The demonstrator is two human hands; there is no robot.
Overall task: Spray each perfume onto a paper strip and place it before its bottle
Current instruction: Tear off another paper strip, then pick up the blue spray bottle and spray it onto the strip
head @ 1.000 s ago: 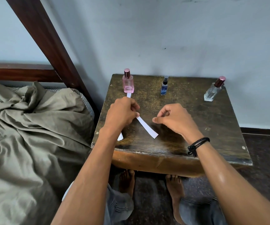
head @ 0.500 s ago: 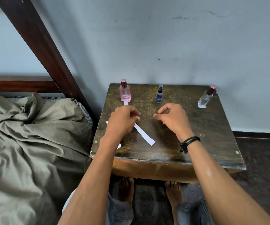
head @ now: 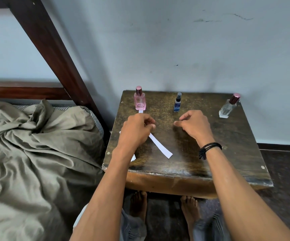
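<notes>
Three bottles stand along the back of a dark wooden table (head: 227,153): a pink perfume bottle (head: 139,101) at the left, a small blue bottle (head: 177,105) in the middle, a clear bottle (head: 227,108) with a dark red cap at the right. A white strip end (head: 140,111) lies just before the pink bottle. My left hand (head: 137,129) pinches one end of a white paper strip (head: 160,146), which slants down to the right. Another strip's corners (head: 133,158) peek out under my left wrist. My right hand (head: 193,124) hovers before the blue bottle, fingers loosely curled, holding nothing.
A bed with a rumpled olive sheet (head: 36,153) is on the left, with a dark wooden bed post (head: 53,54) slanting up behind it. A grey wall (head: 175,49) backs the table. My bare feet (head: 163,207) rest on the floor under the table edge.
My right hand has moved away from the strip, up toward the blue bottle. My left hand still pinches the strip. The camera has tilted upward a little.
</notes>
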